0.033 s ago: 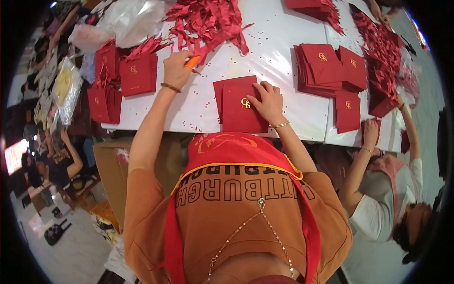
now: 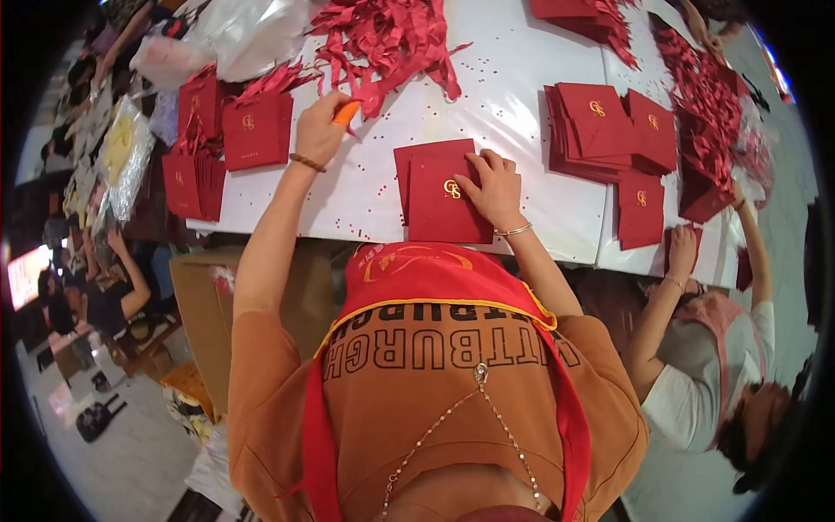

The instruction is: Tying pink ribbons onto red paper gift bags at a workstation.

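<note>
Red apron (image 2: 435, 283) nearest, below both hands. Right hand (image 2: 494, 184): fingers arched, apart, laid over the right side of a gold-monogrammed red paper pouch (image 2: 435, 213), likely pinning it flat; can't tell if any fingertip goes under. Pouch overlaps another red pouch (image 2: 403, 170) sticking out left and beyond, near the table edge, probably for easy reach.

Left hand (image 2: 318, 130), ahead and left: closed round an orange tool (image 2: 346, 112), probably a cutter; working end too small to read. Tool is just beside a loose ribbon end (image 2: 371, 103); can't tell if touching.

Beyond the hands: tangled red ribbon pile (image 2: 383, 43), apparently heaped within left-hand reach. Left of left hand, pouch stacks (image 2: 252, 135); right of right hand, more pouch stacks (image 2: 591, 126), seemingly set aside to keep the middle workable. Co-worker's hand (image 2: 684, 252) farther right. Clear plastic bags (image 2: 261, 35) past left hand.

Versus earlier frame: left hand and tool shifted slightly left; right hand and its pouches basically unchanged; co-worker's hand slightly lower.
</note>
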Demonstrator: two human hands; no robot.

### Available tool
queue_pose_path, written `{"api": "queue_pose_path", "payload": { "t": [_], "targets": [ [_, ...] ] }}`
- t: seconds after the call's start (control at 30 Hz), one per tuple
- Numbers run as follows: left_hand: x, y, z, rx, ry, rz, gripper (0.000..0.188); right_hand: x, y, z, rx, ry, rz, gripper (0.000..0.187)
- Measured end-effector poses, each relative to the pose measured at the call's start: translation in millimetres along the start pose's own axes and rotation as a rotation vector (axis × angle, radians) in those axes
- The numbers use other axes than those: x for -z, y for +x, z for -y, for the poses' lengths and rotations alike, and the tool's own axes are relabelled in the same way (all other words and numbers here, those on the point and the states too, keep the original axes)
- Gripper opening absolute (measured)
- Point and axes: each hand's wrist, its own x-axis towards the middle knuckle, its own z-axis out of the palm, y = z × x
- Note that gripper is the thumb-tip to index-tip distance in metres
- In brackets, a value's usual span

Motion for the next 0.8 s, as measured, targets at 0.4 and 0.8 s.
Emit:
{"api": "queue_pose_path", "payload": {
  "t": [0.4,0.8],
  "targets": [
    [91.9,18.5,-25.5,0.544,-0.948,0.095,0.026,-14.0,10.5,14.7,0.011,-0.121,-0.079,0.042],
    [52.5,-57.6,48.0,0.459,0.068,0.801,0.017,-3.0,13.4,33.2,0.299,-0.144,-0.112,0.059]
  ]
}}
